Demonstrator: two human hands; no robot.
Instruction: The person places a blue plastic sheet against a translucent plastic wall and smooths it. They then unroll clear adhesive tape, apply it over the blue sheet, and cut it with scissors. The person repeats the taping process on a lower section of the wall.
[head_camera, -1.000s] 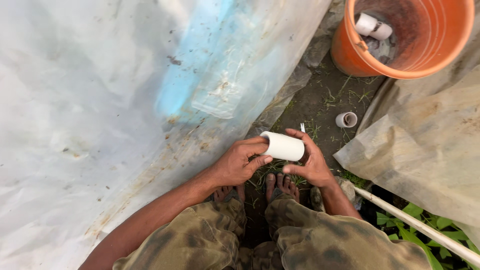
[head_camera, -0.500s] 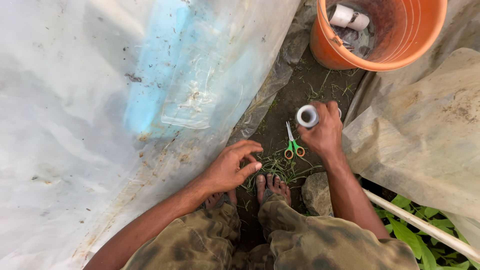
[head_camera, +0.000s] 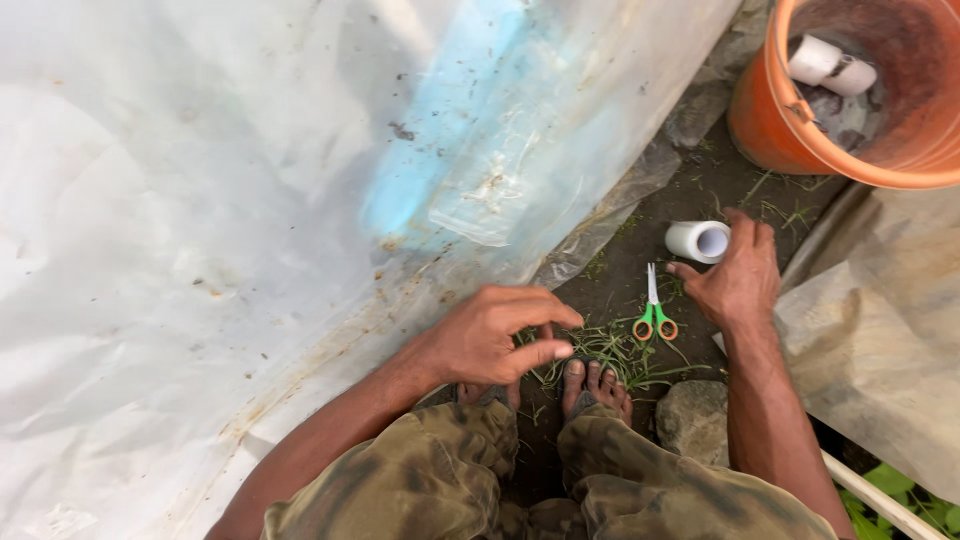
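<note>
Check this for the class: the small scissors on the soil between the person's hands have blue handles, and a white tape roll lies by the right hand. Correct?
Not quite. The head view shows the scissors with orange and green handles, not blue. They do lie on the soil between the hands, and the white tape roll lies by the right hand.

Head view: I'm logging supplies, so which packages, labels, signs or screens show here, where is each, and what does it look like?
No labels, signs or screens show.
White tape roll: on the soil at the right hand fingertips, lying on its side, hollow core.
Two white rolls: inside the orange plastic bucket, top right, cylindrical.
Translucent plastic sheet: fills the left, whitish with a blue patch, beside the left hand.
</note>
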